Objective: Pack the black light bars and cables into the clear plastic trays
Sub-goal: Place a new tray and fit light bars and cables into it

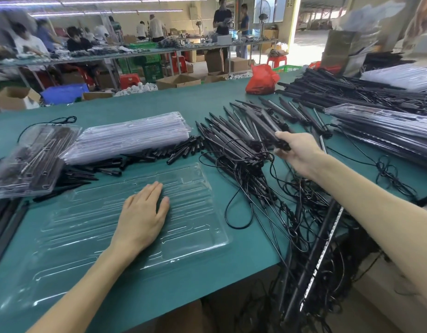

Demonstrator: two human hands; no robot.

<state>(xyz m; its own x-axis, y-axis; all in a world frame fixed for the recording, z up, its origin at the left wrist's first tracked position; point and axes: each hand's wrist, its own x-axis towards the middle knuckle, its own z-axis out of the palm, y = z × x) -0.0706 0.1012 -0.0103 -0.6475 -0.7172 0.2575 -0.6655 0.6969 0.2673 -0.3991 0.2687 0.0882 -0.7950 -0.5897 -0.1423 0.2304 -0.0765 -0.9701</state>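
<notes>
Now, at your far left a filled clear tray (pixel 27 162) with black parts inside sits on the green bench (pixel 243 255). Just right of it lies a stack of empty clear trays (pixel 133 138), with short black spikes (pixel 145 157) scattered along its near edge.

In front of you an empty clear plastic tray (pixel 195 212) lies flat on the bench. Your left-hand grip (pixel 141 217) rests palm down on the middle of it, fingers straight and together, holding nothing.

To the right of that tray a fanned pile of black light bars (pixel 234 133) spreads across the bench, and their black cables (pixel 279 200) trail toward you in a tangle, some hanging over the near edge. Your right-hand grip (pixel 299 155) reaches over the pile with fingers and thumb curled round the near end of one light bar (pixel 270 122), which points up and away from you.

Behind the pile sits a red plastic bag (pixel 261 79). Farther right, packed trays (pixel 385 131) of bars are stacked, and a larger heap of bars (pixel 351 92) lies beyond them.
</notes>
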